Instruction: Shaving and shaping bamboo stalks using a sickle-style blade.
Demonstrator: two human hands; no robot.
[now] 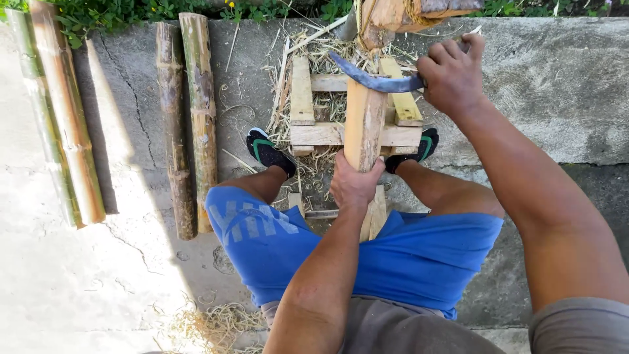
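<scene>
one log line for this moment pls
left hand grips bamboo piece upright | right hand holds curved blade across it | wooden pallet beneath | bamboo poles aside

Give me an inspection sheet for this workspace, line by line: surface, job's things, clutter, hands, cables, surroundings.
Surface: cracked concrete ground.
Job's things: bamboo slat on a wooden pallet frame; curved blade laid across the slat.
Clutter: bamboo shavings; four bamboo poles lying at left.
Hands: left hand grips the slat; right hand grips the blade's handle.
Cables: nothing seen.
Surroundings: green plants along the top edge.
</scene>
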